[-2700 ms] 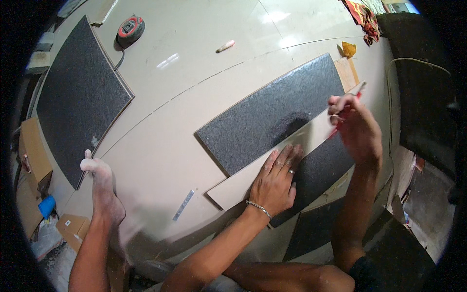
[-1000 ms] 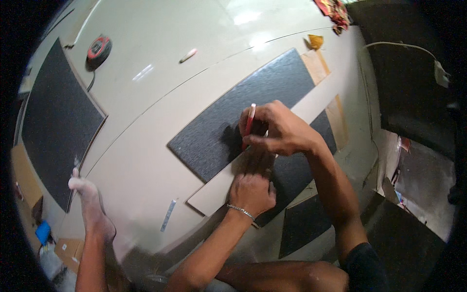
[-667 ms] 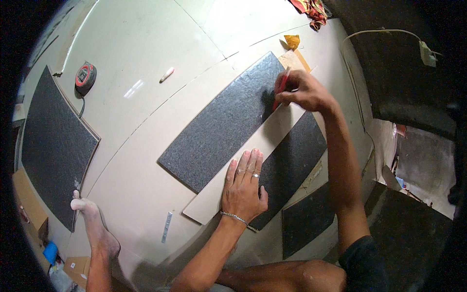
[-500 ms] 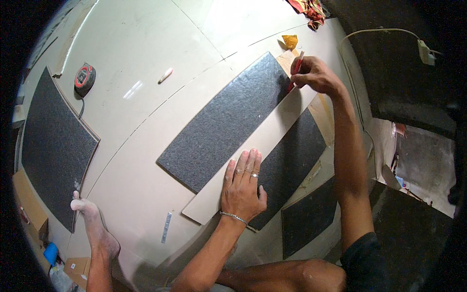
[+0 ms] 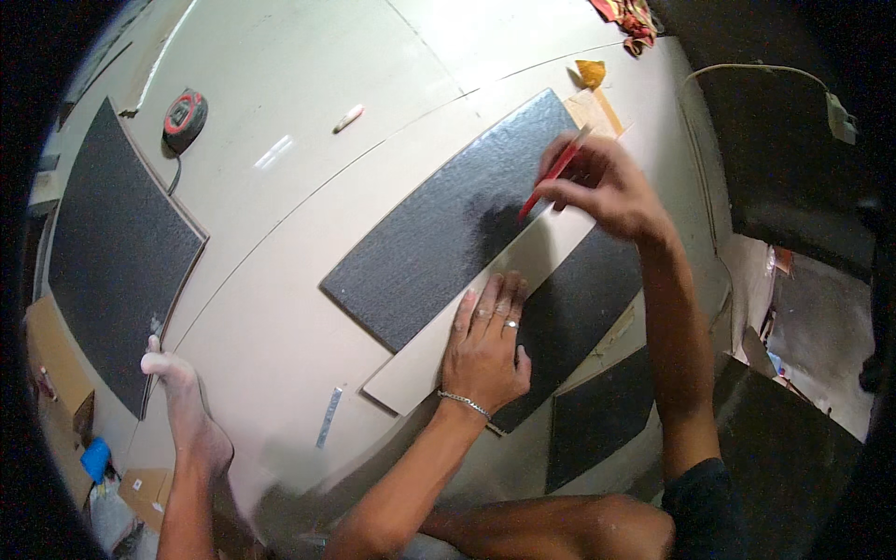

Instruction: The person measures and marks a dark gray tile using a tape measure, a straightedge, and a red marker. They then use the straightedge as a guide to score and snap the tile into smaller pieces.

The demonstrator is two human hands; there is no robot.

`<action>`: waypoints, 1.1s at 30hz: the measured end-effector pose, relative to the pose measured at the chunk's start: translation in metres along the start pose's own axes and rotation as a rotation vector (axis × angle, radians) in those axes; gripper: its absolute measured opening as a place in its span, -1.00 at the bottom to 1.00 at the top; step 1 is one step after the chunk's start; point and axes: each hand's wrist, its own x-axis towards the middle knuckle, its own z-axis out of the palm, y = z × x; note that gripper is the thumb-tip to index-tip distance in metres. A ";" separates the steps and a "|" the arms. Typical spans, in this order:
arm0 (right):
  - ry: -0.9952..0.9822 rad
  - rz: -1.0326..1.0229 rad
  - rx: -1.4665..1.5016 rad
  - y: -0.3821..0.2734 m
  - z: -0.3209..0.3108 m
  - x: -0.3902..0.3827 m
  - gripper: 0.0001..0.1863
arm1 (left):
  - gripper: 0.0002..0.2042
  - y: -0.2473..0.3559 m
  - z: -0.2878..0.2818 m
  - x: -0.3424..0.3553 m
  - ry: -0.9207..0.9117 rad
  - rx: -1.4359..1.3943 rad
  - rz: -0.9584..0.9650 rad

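My left hand point(image 5: 485, 350) lies flat, fingers stretched, on a long pale strip point(image 5: 406, 381) that crosses a dark grey, speckled tile point(image 5: 425, 238) at a slant. Between the fingers of my right hand point(image 5: 611, 191) is a slim red pencil point(image 5: 553, 179). Its tip points down beside the strip's upper edge, over the dark tile; whether it touches the surface I cannot tell. The shadow of my right hand falls across strip and tile. Part of the strip's far end is hidden behind that hand.
Another dark tile point(image 5: 121, 252) lies at the left, near a foot point(image 5: 182, 392). A red-and-black tape measure point(image 5: 185, 119), a small whitish stick point(image 5: 348, 119) and a short metal strip point(image 5: 329, 417) rest on the pale floor. A dark offcut point(image 5: 597, 420) is at lower right.
My right hand has come back toward me along the strip, bringing the red pencil from the far end. My left hand stays pressed on the strip. The whole view has shifted slightly.
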 end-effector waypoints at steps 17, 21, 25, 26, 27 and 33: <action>-0.398 -0.281 -0.033 -0.016 0.167 0.007 -0.80 | -0.43 -0.005 0.016 -0.007 -0.316 -0.182 -0.145; -0.398 -0.327 -0.040 -0.017 0.173 0.008 -0.82 | -0.37 -0.002 0.006 -0.002 -0.388 -0.198 -0.172; -0.373 -0.269 -0.132 -0.019 0.162 0.006 -0.82 | -0.31 0.001 -0.004 0.004 -0.469 -0.205 -0.219; -0.362 -0.263 -0.169 -0.020 0.157 0.008 -0.82 | -0.29 0.001 -0.005 0.004 -0.495 -0.205 -0.233; -0.370 -0.243 -0.168 -0.019 0.148 0.010 -0.82 | -0.30 0.002 -0.006 0.004 -0.501 -0.189 -0.258; -0.169 -0.257 -0.143 -0.011 0.076 0.014 -0.82 | -0.16 0.000 0.003 -0.001 -0.093 -0.038 -0.090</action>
